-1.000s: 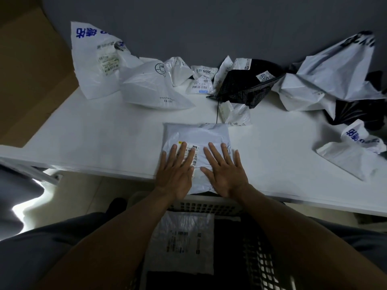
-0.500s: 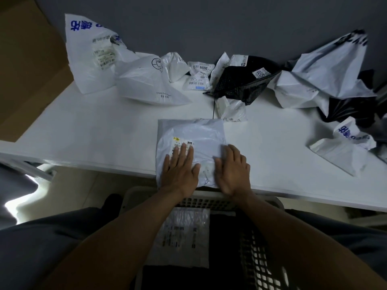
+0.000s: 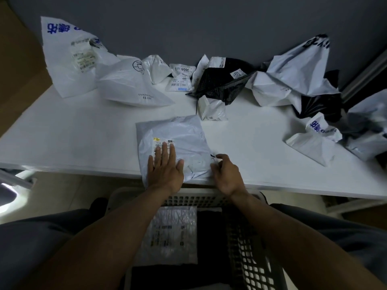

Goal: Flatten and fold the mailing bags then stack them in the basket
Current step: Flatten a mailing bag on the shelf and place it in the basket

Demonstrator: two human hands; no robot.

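**Mailing bag (image 3: 184, 135) half-pinned at the near edge of the worktop (image 3: 83, 139)**

The left grip (image 3: 165, 170) lies released, palm flat on the bag. The right grip (image 3: 227, 176) seems to pinch the bag's right edge. As that edge is folded over, the slick plastic could slide under the flat palm and skew the crease. It could also slip off unfolded into the basket (image 3: 188, 198) below.

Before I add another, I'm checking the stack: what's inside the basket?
A folded, labelled white bag lies on dark material in the basket. Forearms cover its sides; anything beneath is hidden.
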